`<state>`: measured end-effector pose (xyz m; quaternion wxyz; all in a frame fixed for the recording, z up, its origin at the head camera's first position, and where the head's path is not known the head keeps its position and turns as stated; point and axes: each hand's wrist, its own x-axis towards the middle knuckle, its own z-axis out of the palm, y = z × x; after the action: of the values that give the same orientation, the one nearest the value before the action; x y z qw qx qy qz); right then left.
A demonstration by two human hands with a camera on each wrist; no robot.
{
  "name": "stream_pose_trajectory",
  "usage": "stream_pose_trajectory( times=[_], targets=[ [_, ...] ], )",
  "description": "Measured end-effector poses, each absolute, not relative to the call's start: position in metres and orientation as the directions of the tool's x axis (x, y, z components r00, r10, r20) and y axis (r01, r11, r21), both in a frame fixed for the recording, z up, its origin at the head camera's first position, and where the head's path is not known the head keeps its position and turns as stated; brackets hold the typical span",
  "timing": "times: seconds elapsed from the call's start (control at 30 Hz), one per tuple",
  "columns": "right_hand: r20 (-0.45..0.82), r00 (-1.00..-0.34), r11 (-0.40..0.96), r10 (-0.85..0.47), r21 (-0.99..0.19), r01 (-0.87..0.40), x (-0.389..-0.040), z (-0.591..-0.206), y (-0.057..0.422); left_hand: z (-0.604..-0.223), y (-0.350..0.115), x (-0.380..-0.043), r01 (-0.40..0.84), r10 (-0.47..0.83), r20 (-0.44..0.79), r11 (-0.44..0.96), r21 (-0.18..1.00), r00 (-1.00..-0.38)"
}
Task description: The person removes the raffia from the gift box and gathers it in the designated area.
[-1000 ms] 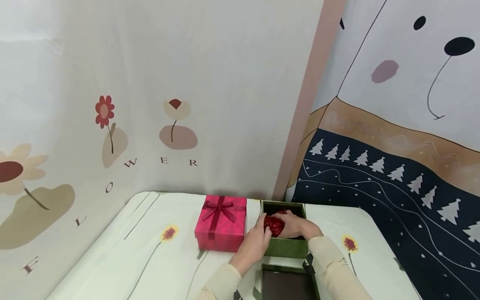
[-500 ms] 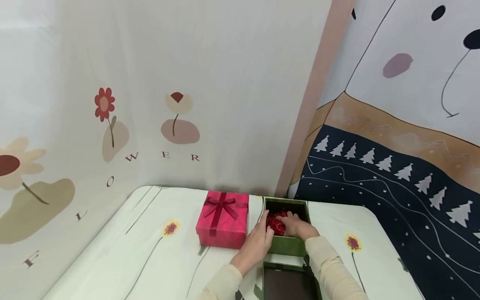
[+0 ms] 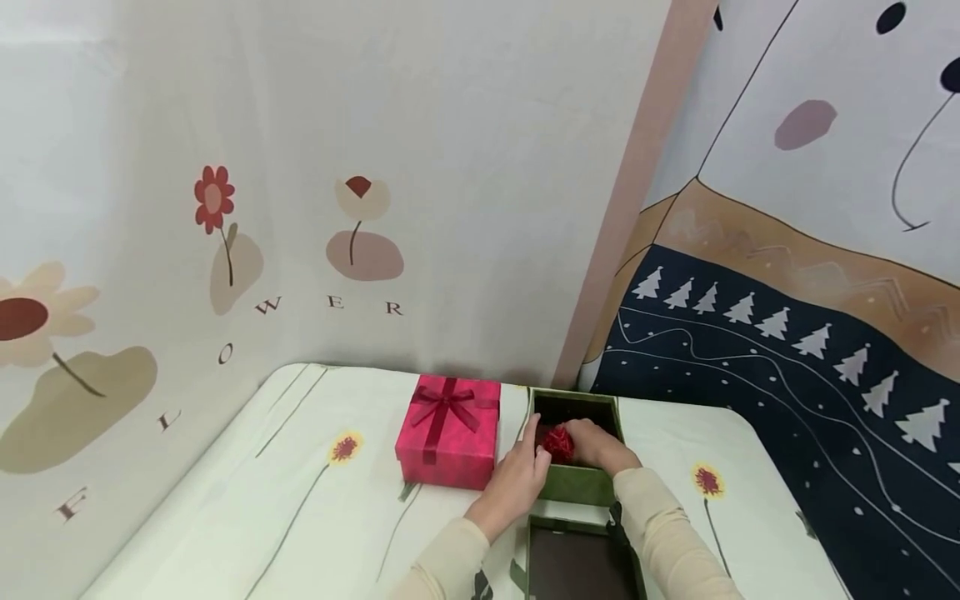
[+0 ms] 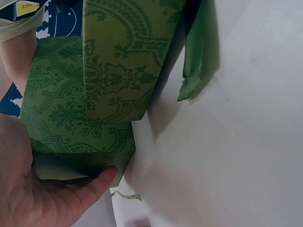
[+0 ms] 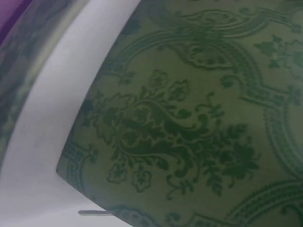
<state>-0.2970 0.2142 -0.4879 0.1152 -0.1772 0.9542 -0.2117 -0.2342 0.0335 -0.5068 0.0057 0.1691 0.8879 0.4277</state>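
A green box [image 3: 573, 485] with a dark inside stands at the back right of the table. My right hand [image 3: 594, 443] reaches into it and grips a shiny, crinkled red bundle [image 3: 557, 443], its fingertips partly hidden. Along the box's left side my left hand [image 3: 517, 477] lies with its index finger extended, beside the bundle. The left wrist view shows that hand [image 4: 45, 189] with one fingertip against the patterned green box [image 4: 61, 101]. Patterned green paper [image 5: 165, 127] of a box wall fills most of the right wrist view, where the hand is out of sight.
A pink gift box [image 3: 450, 433] with a dark red bow is left of the green box. A second shallow green piece [image 3: 581, 558] with a brown inside lies in front. A green ribbon end [image 4: 194, 61] is on the white tablecloth [image 3: 300, 500]. Printed cloth hangs behind.
My right hand has sunk deeper into the green box, and less of the red bundle shows. The left hand stays by the box's left side. The head view has shifted slightly.
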Motion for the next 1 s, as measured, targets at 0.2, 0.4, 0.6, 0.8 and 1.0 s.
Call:
stream_pose_trajectory(
  times=[0.2,0.4,0.6,0.8,1.0],
  targets=[
    [0.018,-0.929,0.835,-0.369,-0.432,-0.340,-0.302,-0.470,0.221,-0.506,0.033,-0.238,0.301,0.313,0.131,0.592,0.748,-0.941],
    [0.224,-0.911,0.774,-0.347,-0.480,-0.413,-0.306,-0.434,0.238,-0.504,0.034,-0.237,0.283,0.302,0.116,0.598,0.750,-0.946],
    [0.302,-0.928,0.792,-0.219,-0.500,-0.350,-0.301,-0.402,0.266,-0.501,0.034,-0.235,0.282,0.310,0.109,0.596,0.752,-0.945],
    [0.285,-0.952,0.850,-0.113,-0.469,-0.241,-0.296,-0.393,0.295,-0.500,0.032,-0.238,0.280,0.302,0.114,0.592,0.756,-0.947],
    [0.229,-0.972,0.882,-0.045,-0.447,-0.147,-0.284,-0.412,0.318,-0.503,0.034,-0.236,0.281,0.314,0.107,0.585,0.761,-0.943]
  ],
)
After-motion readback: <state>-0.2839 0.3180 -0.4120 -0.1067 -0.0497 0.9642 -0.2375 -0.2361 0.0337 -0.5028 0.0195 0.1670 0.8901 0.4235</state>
